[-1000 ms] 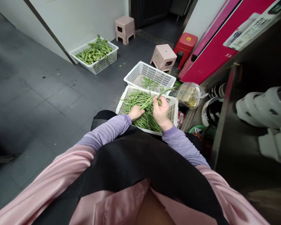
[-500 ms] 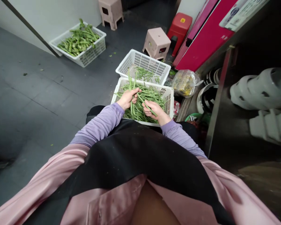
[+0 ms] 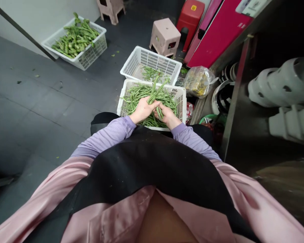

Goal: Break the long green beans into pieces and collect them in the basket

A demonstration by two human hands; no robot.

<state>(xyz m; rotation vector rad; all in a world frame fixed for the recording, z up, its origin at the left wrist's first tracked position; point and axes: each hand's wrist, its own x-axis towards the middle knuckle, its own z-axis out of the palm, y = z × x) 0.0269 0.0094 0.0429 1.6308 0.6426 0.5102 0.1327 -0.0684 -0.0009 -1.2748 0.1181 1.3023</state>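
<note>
A white basket (image 3: 121, 105) full of long green beans (image 3: 135, 96) sits just in front of my lap. Above it, my left hand (image 3: 144, 109) is closed around a small bunch of beans (image 3: 154, 89) whose upper ends point away from me. My right hand (image 3: 167, 114) touches the left one, its fingers closed on the lower ends of beans. Right behind stands a second white basket (image 3: 126, 67) with a few thin green pieces (image 3: 152, 73) on its bottom.
Farther left, another white basket (image 3: 95, 50) holds thick green vegetables (image 3: 77, 37). Pink stools (image 3: 164, 35) and a red stool (image 3: 191, 18) stand ahead. At right are a plastic bag (image 3: 199, 81), a green tub (image 3: 209, 118) and a metal shelf (image 3: 243, 135) with stacked pale dishes (image 3: 281, 82).
My hands have come together. The beans in my left hand now lean to the right, and the bean in my right hand has met the bunch. The view has shifted slightly.
</note>
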